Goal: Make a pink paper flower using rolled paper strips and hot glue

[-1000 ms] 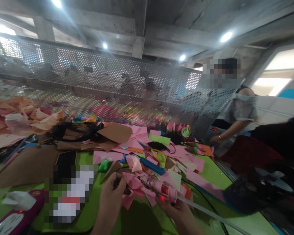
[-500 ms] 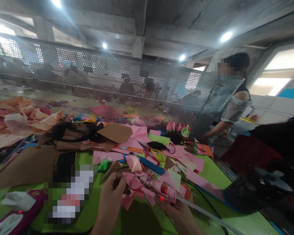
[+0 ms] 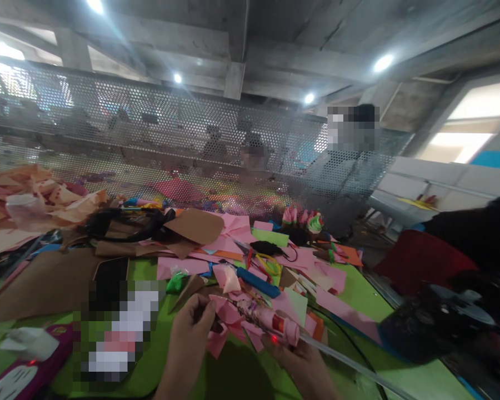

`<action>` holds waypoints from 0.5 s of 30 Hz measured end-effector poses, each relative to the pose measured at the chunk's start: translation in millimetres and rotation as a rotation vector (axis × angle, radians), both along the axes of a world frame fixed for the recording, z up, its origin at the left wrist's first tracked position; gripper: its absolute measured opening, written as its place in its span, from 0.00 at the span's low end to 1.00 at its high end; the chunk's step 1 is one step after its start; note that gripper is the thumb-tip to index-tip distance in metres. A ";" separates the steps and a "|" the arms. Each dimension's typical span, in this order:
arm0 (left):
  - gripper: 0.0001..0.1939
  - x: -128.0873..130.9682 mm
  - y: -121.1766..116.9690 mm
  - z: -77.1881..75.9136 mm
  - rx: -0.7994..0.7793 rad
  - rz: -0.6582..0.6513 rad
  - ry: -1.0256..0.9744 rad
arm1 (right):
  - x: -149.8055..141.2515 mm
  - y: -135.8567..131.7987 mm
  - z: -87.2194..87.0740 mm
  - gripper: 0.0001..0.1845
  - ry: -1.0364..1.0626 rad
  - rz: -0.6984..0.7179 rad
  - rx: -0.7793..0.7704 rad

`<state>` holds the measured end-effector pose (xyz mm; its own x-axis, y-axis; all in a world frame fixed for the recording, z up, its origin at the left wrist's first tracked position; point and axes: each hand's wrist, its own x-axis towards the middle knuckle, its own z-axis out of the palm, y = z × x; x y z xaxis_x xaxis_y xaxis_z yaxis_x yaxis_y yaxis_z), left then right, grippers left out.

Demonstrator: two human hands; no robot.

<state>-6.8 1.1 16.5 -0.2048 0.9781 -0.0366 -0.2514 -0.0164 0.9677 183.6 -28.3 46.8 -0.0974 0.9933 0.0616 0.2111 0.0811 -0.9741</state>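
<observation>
My right hand (image 3: 295, 358) is wrapped round a pink hot glue gun (image 3: 285, 329) with a small red light glowing on it. A long translucent glue stick (image 3: 350, 361) sticks out of its back end toward the lower right. The gun's nozzle points left, at a folded piece of pink paper (image 3: 223, 311). My left hand (image 3: 194, 319) pinches that paper at its left side with thumb and fingers. Whether the nozzle touches the paper, I cannot tell. More pink paper scraps (image 3: 217, 340) lie beneath, partly hidden by the gun.
A blue tube-like item (image 3: 258, 282), yellow-handled scissors (image 3: 270, 264) and paper sheets lie just beyond. At left are a dark phone (image 3: 111, 278) and a purple power strip (image 3: 45, 355). A perforated metal screen (image 3: 183, 144) bounds the table's far side. A black cable (image 3: 352, 347) runs at right.
A person at the right has moved left and is now seen behind the perforated screen. My hands, the glue gun and the pink paper have hardly moved.
</observation>
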 end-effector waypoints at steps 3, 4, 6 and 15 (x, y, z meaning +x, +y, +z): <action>0.12 -1.2 0.3 0.5 0.000 0.016 -0.022 | 0.7 1.6 0.9 0.24 0.013 0.005 0.008; 0.12 -1.6 0.6 0.2 0.006 0.013 -0.029 | 0.5 2.1 1.4 0.25 0.029 0.008 0.015; 0.13 -2.3 1.4 -1.1 0.021 0.016 -0.040 | -0.5 2.2 2.4 0.27 0.069 0.008 0.022; 0.14 -3.2 3.5 0.8 0.014 0.045 -0.057 | -3.1 -6.6 10.4 0.25 0.103 -0.125 -0.027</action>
